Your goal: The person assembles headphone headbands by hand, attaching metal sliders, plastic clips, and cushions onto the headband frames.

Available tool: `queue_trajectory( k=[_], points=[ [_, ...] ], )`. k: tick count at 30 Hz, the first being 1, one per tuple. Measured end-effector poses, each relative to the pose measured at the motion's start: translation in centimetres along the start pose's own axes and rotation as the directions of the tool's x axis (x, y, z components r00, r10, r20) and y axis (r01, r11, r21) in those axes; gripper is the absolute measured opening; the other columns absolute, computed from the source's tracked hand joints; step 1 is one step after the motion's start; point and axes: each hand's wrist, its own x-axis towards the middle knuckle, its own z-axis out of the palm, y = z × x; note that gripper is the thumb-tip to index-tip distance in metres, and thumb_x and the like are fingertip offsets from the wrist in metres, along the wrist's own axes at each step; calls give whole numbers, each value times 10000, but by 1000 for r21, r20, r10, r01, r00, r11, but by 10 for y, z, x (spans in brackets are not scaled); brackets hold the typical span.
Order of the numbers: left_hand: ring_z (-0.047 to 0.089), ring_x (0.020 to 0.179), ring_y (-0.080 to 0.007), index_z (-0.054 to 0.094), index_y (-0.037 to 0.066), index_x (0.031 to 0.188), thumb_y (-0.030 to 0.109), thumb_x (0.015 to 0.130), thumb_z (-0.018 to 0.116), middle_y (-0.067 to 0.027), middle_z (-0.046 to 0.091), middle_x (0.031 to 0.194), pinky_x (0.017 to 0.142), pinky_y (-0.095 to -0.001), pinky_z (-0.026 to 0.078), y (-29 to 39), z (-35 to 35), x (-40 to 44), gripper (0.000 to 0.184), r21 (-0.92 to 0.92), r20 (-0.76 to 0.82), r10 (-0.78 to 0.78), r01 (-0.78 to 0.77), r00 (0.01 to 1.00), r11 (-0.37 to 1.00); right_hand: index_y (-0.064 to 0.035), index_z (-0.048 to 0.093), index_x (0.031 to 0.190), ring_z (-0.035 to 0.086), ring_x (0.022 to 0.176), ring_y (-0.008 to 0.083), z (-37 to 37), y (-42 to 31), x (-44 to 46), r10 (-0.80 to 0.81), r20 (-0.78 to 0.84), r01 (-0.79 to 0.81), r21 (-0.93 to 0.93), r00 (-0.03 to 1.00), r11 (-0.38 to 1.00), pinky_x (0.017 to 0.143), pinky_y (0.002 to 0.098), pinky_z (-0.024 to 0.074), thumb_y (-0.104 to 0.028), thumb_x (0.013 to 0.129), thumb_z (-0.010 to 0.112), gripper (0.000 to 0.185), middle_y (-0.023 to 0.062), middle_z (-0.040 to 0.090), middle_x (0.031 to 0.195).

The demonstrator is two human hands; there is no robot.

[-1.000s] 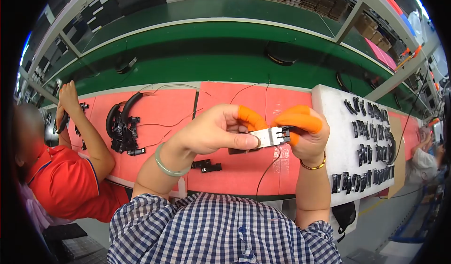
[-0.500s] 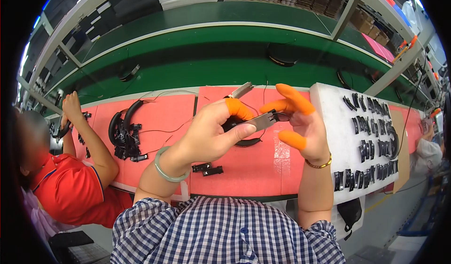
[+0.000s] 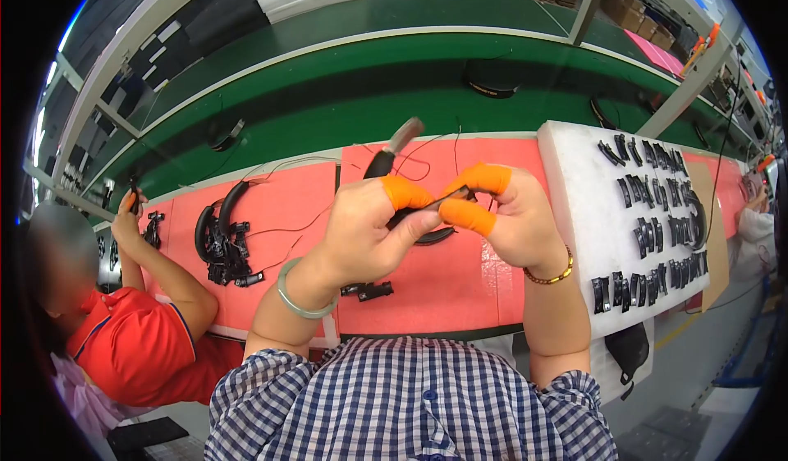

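A black headphone headband (image 3: 380,165) with a bare metal end piece (image 3: 404,135) is held over the pink mat. My left hand (image 3: 361,223), orange covers on its fingers, is closed around the headband's near end. My right hand (image 3: 525,223), also with orange finger covers, pinches the tip of that same end, where a small dark part (image 3: 461,194) shows between the fingertips. The fingers hide most of that end. Part of the black band curves out below the hands. Several small black plastic parts (image 3: 375,290) lie on the mat near my left wrist.
To the right, a white foam board (image 3: 566,215) carries rows of small black parts (image 3: 648,235). On the left mat lie another headband (image 3: 201,231) and a pile of black parts (image 3: 230,256). A co-worker in a red shirt (image 3: 135,346) sits at left. More headbands (image 3: 492,91) rest on the green shelf.
My right hand has closed from spread fingers to a pinch on the headband's end. The headband has tilted, its far metal end swinging left and up. The head view has shifted slightly.
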Motion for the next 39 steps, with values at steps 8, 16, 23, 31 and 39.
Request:
queue_trajectory(
  k=[8, 16, 23, 31, 39],
  points=[
    [490, 595, -51, 601, -22, 926, 257, 891, 476, 5, 563, 694, 520, -195, 399, -7, -15, 4, 307, -551, 350, -447, 566, 824, 613, 15, 551, 841, 531, 614, 108, 8, 10, 3, 186, -65, -144, 409, 980, 901, 571, 226, 427, -64, 808, 561, 86, 50, 567, 708],
    [559, 759, -112, 593, -23, 980, 82, 735, 655, -44, 602, 805, 706, -246, 450, 4, -12, -1, 275, -484, 304, -402, 504, 864, 715, 7, 541, 827, 513, 607, 110, 4, 12, -2, 153, -82, -89, 514, 985, 853, 574, 220, 414, -60, 816, 542, 68, 60, 558, 734],
    [323, 1195, -222, 415, 4, 1213, 232, 763, 629, -125, 361, 1286, 925, -395, 339, -29, -6, 1, 548, -351, -351, -90, -42, 932, 935, 5, 550, 835, 527, 706, 185, 8, 29, -19, -146, -249, 238, 396, 957, 887, 631, 299, 432, -143, 754, 649, 196, 90, 557, 760],
    [414, 520, -63, 428, -19, 1163, 164, 866, 484, -43, 510, 770, 431, -180, 357, -61, -19, -5, 354, -778, 25, -543, 357, 839, 516, -36, 589, 992, 540, 786, 245, 3, 60, -52, -4, 91, 27, -262, 996, 965, 713, 329, 428, -121, 713, 644, 296, 139, 579, 854],
    [440, 583, -90, 420, -37, 1180, 121, 874, 452, -103, 535, 896, 474, -212, 383, -54, -49, -2, 345, -807, -137, -323, 83, 937, 585, -12, 540, 1084, 561, 809, 196, -133, 96, -84, -49, -606, -430, -617, 794, 659, 731, 309, 445, -127, 745, 643, 373, 128, 591, 1000]
  ],
)
